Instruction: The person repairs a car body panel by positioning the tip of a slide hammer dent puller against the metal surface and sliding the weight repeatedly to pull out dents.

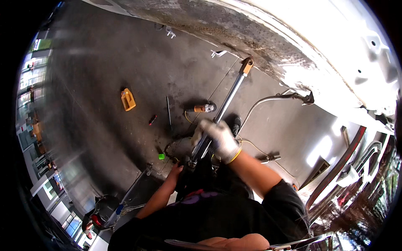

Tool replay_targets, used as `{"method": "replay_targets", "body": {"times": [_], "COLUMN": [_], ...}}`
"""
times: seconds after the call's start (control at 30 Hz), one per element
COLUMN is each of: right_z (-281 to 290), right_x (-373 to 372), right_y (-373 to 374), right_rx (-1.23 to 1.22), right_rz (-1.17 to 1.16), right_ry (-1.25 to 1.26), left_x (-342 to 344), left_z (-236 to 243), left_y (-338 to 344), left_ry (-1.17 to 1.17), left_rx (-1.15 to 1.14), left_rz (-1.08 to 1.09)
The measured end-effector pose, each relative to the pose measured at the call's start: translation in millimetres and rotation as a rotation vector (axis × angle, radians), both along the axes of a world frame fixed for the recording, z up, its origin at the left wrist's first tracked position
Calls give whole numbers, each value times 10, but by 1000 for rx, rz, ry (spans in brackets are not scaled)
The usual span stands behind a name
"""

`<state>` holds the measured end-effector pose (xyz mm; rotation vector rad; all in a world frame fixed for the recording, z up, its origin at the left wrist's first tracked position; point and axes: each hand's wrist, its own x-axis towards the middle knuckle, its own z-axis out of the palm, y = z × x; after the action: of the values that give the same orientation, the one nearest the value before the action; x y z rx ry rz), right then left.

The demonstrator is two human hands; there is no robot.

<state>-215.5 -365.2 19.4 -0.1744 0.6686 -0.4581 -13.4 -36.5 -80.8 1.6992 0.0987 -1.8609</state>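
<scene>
My right hand (220,138), in a white glove with a yellow cuff, grips the body of a long hydraulic ram (230,96). Its chrome rod slants up to an orange end fitting (247,65) beside the dirty, rust-stained lower edge of a white vehicle body (276,46). My left hand (179,170) is low at the near end of the ram, its fingers mostly hidden in shadow, so what they hold is unclear. My dark shoe (237,123) shows beside the ram.
On the grey floor (92,71) lie an orange angle grinder (203,108), a yellow plastic container (128,99), a thin rod (169,112), a small red tool (153,120) and a green block (161,156). A curved bar (268,99), hoses, and long metal parts (349,154) are at the right.
</scene>
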Motion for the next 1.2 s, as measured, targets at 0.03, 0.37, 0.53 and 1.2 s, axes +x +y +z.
{"method": "replay_targets", "body": {"times": [0.03, 0.37, 0.53, 1.2], "right_z": [61, -659, -272, -22], "right_x": [-73, 97, 238, 78], "right_y": [-327, 2001, 1730, 162], "right_rx": [-117, -428, -206, 45], "right_rz": [40, 604, 664, 54], "right_ry": [54, 94, 45, 126], "left_x": [24, 277, 335, -148], "left_z": [-97, 283, 642, 528], "left_y": [113, 969, 1491, -372], "left_ry": [-5, -57, -138, 79], "left_rx": [3, 161, 44, 126], "left_rz": [14, 8, 113, -72]}}
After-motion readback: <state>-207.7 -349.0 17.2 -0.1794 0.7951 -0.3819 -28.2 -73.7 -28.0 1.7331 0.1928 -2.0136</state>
